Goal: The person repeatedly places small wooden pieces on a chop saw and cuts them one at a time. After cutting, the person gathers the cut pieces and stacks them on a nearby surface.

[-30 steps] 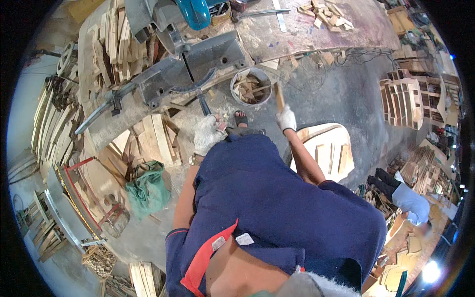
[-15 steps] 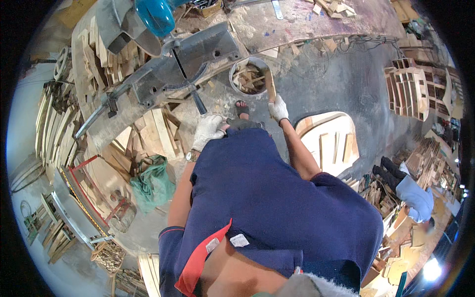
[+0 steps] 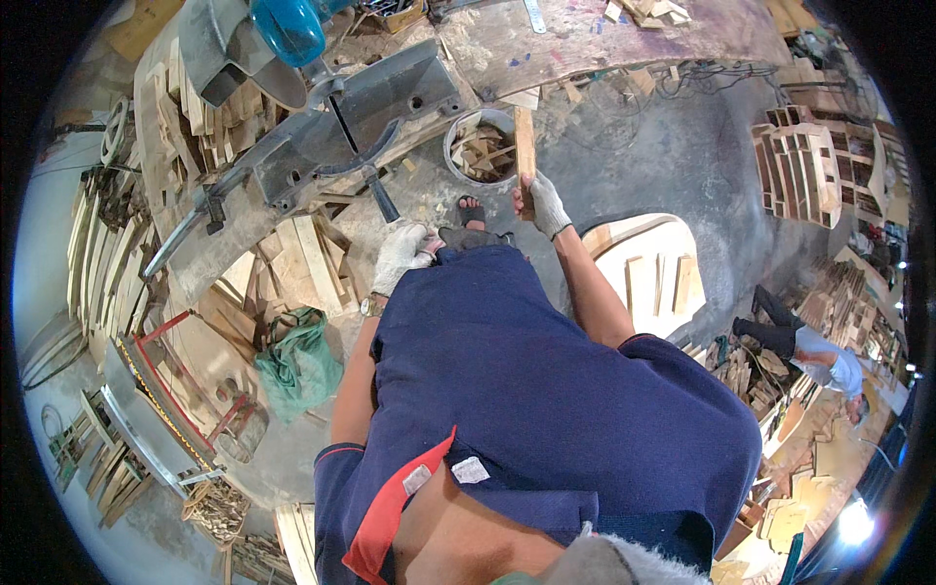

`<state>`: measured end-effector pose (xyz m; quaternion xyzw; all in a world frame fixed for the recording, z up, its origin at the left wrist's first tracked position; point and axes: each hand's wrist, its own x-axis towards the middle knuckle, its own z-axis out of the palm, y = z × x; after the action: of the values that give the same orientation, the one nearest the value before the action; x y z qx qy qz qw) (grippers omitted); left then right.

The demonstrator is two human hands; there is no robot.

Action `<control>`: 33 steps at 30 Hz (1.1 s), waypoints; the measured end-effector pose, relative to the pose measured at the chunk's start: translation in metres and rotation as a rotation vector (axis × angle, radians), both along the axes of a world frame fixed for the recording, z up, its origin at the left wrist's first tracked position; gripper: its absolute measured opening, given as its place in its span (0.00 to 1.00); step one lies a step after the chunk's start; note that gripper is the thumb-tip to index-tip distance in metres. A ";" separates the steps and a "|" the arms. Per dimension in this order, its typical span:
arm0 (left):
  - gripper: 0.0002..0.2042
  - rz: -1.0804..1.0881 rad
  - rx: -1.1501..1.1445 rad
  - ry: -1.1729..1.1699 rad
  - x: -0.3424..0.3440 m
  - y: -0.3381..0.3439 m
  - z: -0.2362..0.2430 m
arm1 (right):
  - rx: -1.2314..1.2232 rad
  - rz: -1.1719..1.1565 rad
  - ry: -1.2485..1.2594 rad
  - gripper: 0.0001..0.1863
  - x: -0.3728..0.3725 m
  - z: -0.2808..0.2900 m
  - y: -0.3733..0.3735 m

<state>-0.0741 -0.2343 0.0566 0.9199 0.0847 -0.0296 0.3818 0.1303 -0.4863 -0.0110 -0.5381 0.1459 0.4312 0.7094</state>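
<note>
A gloved right hand [image 3: 546,205] grips the near end of a wooden strip [image 3: 526,146] beside a scrap-filled bucket [image 3: 464,176], apparently mid-handling; shifting it likely calls for a steady hold. The left hand's [image 3: 398,259] grip is unclear.

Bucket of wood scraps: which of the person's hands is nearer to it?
Right. The right hand, gripping a wood strip, is just below and right of the bucket in the picture; the left hand is farther off, below and left.
</note>
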 end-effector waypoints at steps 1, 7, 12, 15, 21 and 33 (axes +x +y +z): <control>0.14 0.024 -0.015 0.010 0.000 0.000 0.000 | 0.023 0.003 -0.022 0.11 0.002 0.003 0.000; 0.13 -0.019 -0.045 0.038 0.004 0.001 0.005 | -0.712 0.275 -0.548 0.13 0.030 0.049 0.019; 0.13 0.029 -0.036 0.092 0.003 -0.004 0.006 | -1.011 -0.087 -1.159 0.15 0.055 0.041 0.030; 0.13 -0.024 -0.055 0.112 0.007 -0.001 0.001 | -1.190 0.349 -1.065 0.15 0.048 0.004 0.020; 0.16 0.134 -0.286 0.147 0.004 -0.002 0.006 | -0.646 0.213 -0.584 0.14 -0.003 -0.026 0.014; 0.17 0.701 -1.101 -0.335 0.057 0.014 0.018 | 0.264 -0.016 0.015 0.16 -0.016 0.066 0.158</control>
<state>-0.0172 -0.2201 0.0743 0.5012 0.2904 0.2004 0.7902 0.1144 -0.3278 0.0548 -0.4358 0.0975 0.4451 0.7762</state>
